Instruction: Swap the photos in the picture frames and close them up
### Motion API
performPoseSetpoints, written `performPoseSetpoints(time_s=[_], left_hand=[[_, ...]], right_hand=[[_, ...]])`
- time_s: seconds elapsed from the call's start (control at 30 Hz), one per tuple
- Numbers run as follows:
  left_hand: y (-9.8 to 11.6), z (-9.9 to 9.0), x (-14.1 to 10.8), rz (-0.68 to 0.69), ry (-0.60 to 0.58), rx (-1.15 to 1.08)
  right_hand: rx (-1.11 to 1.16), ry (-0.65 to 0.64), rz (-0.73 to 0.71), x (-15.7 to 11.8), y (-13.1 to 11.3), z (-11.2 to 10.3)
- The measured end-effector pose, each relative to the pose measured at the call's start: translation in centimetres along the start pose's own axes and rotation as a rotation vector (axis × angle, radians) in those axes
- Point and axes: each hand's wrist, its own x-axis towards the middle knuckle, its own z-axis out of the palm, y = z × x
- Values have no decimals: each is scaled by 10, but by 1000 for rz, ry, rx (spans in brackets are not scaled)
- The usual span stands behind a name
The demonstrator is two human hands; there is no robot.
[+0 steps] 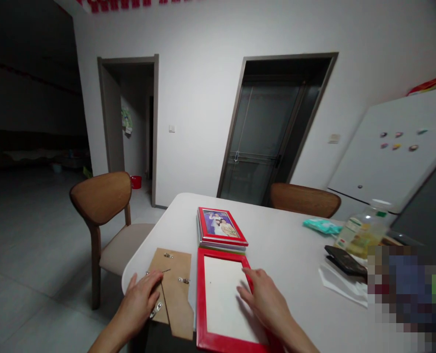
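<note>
A red picture frame (201, 299) with a white panel inside its border lies at the table's near edge. My right hand (267, 299) is over its right side, fingers spread and holding nothing. To the left lies a brown backing board (179, 299) with metal clips and a stand leg. My left hand (139, 299) rests on this board's left part, its fingers close together; whether they grip anything is unclear. Just beyond the red frame sits a stack of frames (221, 226), the top one red with a photo of people in it.
On the table's right side are a teal packet (323, 226), a clear plastic jar (365, 230), a black phone-like object (346, 261) and white paper (341, 287). Wooden chairs stand at the left (102, 196) and far side (304, 198) of the white table (284, 245).
</note>
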Motion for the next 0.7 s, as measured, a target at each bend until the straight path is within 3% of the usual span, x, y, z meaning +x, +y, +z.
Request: performPoseSetpoints(time_s=[0.1,0.2,0.3,0.37,0.43,0.53,0.7], left_hand=[[18,-6,1,-36,-10,39],[60,-8,-4,14,-9,-46],[115,-2,-13,146,-109,-223],[147,5,-16,246,-194,-298],[171,14,-14,294,-239,-322],[188,22,-9,291,-210,-346],[189,25,-2,276,-17,-411]], right_hand=[[-12,-60,95,1,38,-1],[189,-72,202,2,42,-3],[768,-201,343,-2,26,-17],[1169,-277,346,-8,13,-30],[1379,-268,323,-14,2,-42],[1454,-219,332,-20,-8,-51],[1472,-228,324,-24,-16,-55]])
